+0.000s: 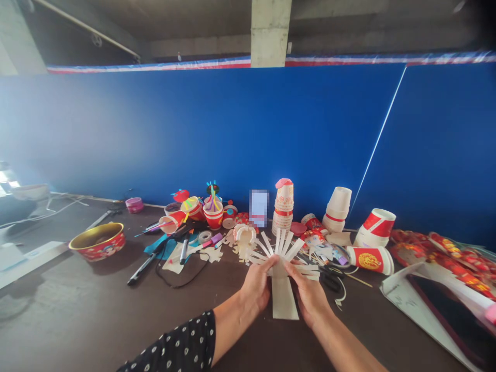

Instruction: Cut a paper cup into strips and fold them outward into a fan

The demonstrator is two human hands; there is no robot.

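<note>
A white paper cutout (pixel 284 298) stands out in front of me, its plain lower strip pointing toward me and several narrow strips fanned out at the top. My left hand (pixel 256 283) pinches its left side, thumb on the front. From the right, my right hand (pixel 308 289) grips it the same way, thumb near the base of the fan. The fingers behind the paper are mostly hidden. Just beyond the fan lies a cream, frilled paper piece (pixel 245 240). Black-handled scissors (pixel 330 278) are partly visible right of my right hand.
Stacked paper cups (pixel 282 214) rise at the back; a red-and-white cup (pixel 370 259) lies sideways at right. Left are a gold-lined bowl (pixel 98 243), a black pen (pixel 145 268) and a marker (pixel 184 252). A dark tablet-like device (pixel 445 315) rests far right. A blue partition (pixel 217 129) closes the back.
</note>
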